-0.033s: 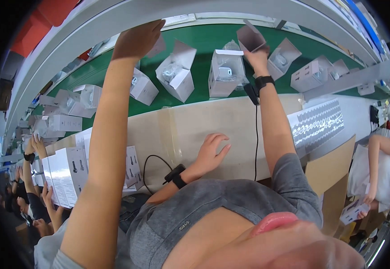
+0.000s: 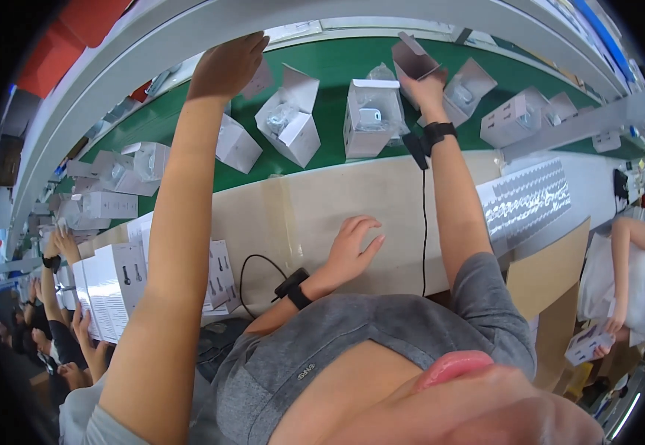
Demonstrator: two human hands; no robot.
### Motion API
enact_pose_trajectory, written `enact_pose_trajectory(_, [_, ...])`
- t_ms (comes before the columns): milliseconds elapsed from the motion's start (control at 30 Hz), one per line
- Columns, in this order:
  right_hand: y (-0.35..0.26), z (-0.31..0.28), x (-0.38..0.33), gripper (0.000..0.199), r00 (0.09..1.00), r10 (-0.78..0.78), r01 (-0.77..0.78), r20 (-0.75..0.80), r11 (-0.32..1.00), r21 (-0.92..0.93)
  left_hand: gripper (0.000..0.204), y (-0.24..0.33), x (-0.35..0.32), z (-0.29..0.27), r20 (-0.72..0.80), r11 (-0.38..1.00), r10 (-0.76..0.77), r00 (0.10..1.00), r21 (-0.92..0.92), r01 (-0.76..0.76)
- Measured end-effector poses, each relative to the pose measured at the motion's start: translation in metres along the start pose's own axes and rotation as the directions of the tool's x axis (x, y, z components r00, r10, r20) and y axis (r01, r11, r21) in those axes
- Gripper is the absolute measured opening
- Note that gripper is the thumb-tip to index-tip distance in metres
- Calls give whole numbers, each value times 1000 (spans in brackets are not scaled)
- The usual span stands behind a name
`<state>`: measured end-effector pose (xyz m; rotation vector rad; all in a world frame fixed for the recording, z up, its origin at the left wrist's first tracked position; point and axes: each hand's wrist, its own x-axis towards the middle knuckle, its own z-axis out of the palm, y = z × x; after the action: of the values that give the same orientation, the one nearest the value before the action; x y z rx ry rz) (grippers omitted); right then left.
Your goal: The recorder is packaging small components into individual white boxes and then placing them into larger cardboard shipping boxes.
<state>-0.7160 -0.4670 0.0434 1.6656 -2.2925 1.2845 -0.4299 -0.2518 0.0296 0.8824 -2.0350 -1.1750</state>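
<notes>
My right hand (image 2: 425, 90) reaches over the green belt, its fingers closed round an open white carton (image 2: 414, 58) that lies in shadow. Just left of it stands an open white box (image 2: 359, 139) with a pale device (image 2: 370, 116) in clear plastic inside. My left hand (image 2: 350, 251) hangs over the tan bench top (image 2: 322, 193), with loosely bent fingers apart and nothing in them. Black bands circle both wrists. A small black unit with a cable (image 2: 290, 284) sits by the left band, another black unit (image 2: 415, 151) by the right one.
A co-worker's bare arm (image 2: 181, 222) crosses at my left, its hand (image 2: 226, 68) over the belt. Several open boxes (image 2: 293, 137) line the green belt (image 2: 330, 70). Printed cartons (image 2: 111, 278) stand at left, a label sheet (image 2: 526, 196) and brown cardboard (image 2: 548, 259) at right. A grey beam (image 2: 322, 28) runs overhead.
Almost nothing differs. The view has shifted slightly, and my right hand and the carton in it have barely moved. My left hand keeps its place.
</notes>
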Motion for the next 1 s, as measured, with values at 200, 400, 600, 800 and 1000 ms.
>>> enact_pose_trajectory(200, [-132, -159, -57, 53, 969, -200, 221, 143, 963, -152, 24, 32, 12, 6, 40, 983, 181, 983, 29, -182])
enact_pose_trajectory(400, [-161, -392, -172, 50, 772, -396, 457, 497, 890, 0, 23, 82, 4, 62, 344, 925, 375, 861, -85, -370])
enact_pose_trajectory(600, [-108, -594, -336, 32, 763, 646, -646, 14, 764, -6, 24, 126, -35, 94, 659, 941, 336, 673, -207, -268])
enact_pose_trajectory(800, [66, -600, -563, 78, 306, 951, -684, 47, 254, -684, 23, 162, -53, 131, 834, 909, 356, 422, -204, -364])
enact_pose_trajectory(1000, [49, -580, -552, 71, 514, 843, -734, -157, 337, -590, 22, 181, -51, 147, 807, 875, 439, 395, -285, -390])
